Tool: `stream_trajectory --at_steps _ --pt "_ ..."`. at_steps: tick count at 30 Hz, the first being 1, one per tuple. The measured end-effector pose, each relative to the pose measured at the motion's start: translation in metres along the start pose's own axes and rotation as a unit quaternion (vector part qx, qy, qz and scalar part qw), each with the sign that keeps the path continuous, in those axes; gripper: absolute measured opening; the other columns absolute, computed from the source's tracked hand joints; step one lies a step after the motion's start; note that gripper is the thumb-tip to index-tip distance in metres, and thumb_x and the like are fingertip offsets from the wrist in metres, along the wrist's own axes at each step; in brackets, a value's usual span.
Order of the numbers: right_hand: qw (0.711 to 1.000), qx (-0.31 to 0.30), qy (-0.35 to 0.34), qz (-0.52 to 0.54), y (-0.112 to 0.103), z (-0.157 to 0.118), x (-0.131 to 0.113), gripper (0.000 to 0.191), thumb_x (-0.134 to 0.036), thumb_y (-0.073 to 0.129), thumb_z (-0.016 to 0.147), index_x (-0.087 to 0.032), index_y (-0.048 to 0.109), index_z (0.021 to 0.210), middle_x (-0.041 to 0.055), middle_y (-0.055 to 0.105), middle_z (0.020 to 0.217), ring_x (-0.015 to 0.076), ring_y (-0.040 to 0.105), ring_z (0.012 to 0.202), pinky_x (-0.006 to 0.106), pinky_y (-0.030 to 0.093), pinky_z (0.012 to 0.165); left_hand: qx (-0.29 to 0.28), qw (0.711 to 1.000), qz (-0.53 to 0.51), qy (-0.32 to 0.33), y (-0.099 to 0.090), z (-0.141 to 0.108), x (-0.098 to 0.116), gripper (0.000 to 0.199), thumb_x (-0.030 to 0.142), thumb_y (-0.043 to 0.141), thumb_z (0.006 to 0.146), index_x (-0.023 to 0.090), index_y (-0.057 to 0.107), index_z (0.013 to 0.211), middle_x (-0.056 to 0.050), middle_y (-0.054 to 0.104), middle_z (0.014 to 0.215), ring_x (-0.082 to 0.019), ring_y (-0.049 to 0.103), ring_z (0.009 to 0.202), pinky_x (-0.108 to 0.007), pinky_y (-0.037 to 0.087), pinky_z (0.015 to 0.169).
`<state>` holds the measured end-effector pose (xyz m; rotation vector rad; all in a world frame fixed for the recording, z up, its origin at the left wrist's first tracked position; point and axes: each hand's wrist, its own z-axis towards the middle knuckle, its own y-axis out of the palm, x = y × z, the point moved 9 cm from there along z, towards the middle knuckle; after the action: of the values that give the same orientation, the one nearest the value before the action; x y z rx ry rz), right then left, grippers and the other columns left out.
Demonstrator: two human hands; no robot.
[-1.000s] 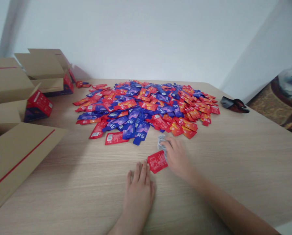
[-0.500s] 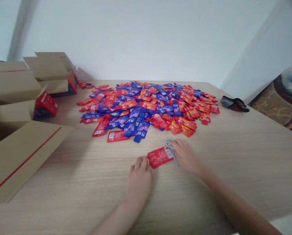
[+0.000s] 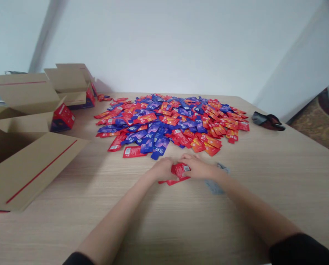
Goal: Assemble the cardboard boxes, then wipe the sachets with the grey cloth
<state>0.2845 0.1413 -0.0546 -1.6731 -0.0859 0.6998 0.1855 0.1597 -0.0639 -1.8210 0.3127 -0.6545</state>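
A red sachet [image 3: 180,170] with white print and a barcode is near the middle of the table, between my two hands. My left hand [image 3: 164,170] is closed on its left end, the fingers partly blurred. My right hand [image 3: 197,167] grips its right end, thumb at the front and fingers behind. A crumpled grey-blue cloth [image 3: 215,187] lies on the table, partly under my right wrist. Just beyond my hands spreads a large heap of red, orange and blue-purple sachets [image 3: 164,125].
Open cardboard boxes [image 3: 29,173] stand along the left side, a long flap reaching over the table [image 3: 142,228]. A dark, shiny object [image 3: 268,120] lies near the right edge. A white wall [image 3: 181,48] rises behind the heap.
My right hand has let go of the cloth, which now lies to the right, and has taken the sachet's right end. My left hand has moved up, and the view has shifted slightly.
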Motion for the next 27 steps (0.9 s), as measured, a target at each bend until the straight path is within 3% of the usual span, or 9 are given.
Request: stream_trajectory --at_steps 2,5,9,13,19,23,27 --pt "1.000 0.012 -0.006 0.013 -0.001 0.018 0.002 0.032 -0.018 0.066 0.079 -0.020 0.068 0.112 0.0049 0.070 0.107 0.0196 0.064 0.098 0.031 0.045 0.090 0.002 1.000 -0.001 0.012 -0.011 0.008 -0.007 0.041 0.035 0.072 0.072 0.019 0.065 0.109 -0.007 0.072 0.104 -0.022 0.068 0.093 -0.026 0.050 0.076" --pt "0.998 0.059 0.009 -0.001 -0.022 0.046 0.009 0.029 -0.018 0.065 0.083 -0.021 0.067 0.112 0.0033 0.072 0.103 0.0182 0.066 0.092 0.026 0.046 0.080 0.033 0.999 0.009 0.020 -0.038 0.026 -0.022 0.040 0.022 0.064 0.078 0.020 0.062 0.117 -0.006 0.072 0.110 -0.022 0.067 0.098 -0.025 0.049 0.078" --pt "0.989 0.133 0.041 -0.052 -0.073 0.095 0.023 0.026 -0.019 0.056 0.090 -0.018 0.066 0.114 0.0091 0.072 0.107 0.0224 0.064 0.101 0.030 0.044 0.086 0.110 0.993 0.029 0.021 -0.093 0.068 -0.045 0.036 0.017 0.052 0.086 0.020 0.063 0.120 -0.007 0.071 0.115 -0.022 0.064 0.107 -0.027 0.046 0.090" --pt "0.978 0.182 0.047 -0.094 -0.121 0.161 0.037 0.030 -0.016 0.048 0.093 -0.014 0.066 0.116 0.0129 0.071 0.111 0.0242 0.062 0.108 0.033 0.041 0.094 0.175 0.983 0.058 0.003 -0.151 0.116 -0.074 0.041 0.011 0.048 0.087 0.016 0.064 0.124 -0.009 0.071 0.115 -0.022 0.062 0.110 -0.029 0.044 0.096" --pt "0.963 0.229 0.049 -0.132 -0.164 0.254 0.061 0.051 -0.001 0.042 0.089 -0.015 0.052 0.137 0.0116 0.055 0.138 0.0177 0.048 0.129 0.028 0.034 0.106 0.269 0.955 0.107 -0.065 -0.219 0.175 -0.137 0.041 0.020 0.047 0.096 0.018 0.053 0.136 -0.012 0.065 0.125 -0.025 0.060 0.116 -0.040 0.045 0.100" --pt "0.944 0.261 0.146 -0.138 -0.187 0.284 0.120 0.056 -0.008 0.050 0.087 -0.012 0.043 0.142 0.0179 0.047 0.142 0.0262 0.046 0.130 0.036 0.038 0.105 0.288 0.945 0.123 -0.096 -0.229 0.208 -0.187 0.041 0.038 0.059 0.093 0.019 0.055 0.129 -0.010 0.059 0.130 -0.025 0.060 0.113 -0.050 0.050 0.096" --pt "0.921 0.258 0.261 -0.130 -0.193 0.294 0.195 0.045 -0.022 0.044 0.096 -0.004 0.045 0.137 0.0255 0.048 0.136 0.0309 0.049 0.127 0.042 0.042 0.102 0.267 0.952 0.116 -0.093 -0.207 0.237 -0.221 0.037 0.037 0.059 0.093 0.018 0.057 0.125 -0.010 0.059 0.127 -0.023 0.061 0.108 -0.046 0.054 0.091"
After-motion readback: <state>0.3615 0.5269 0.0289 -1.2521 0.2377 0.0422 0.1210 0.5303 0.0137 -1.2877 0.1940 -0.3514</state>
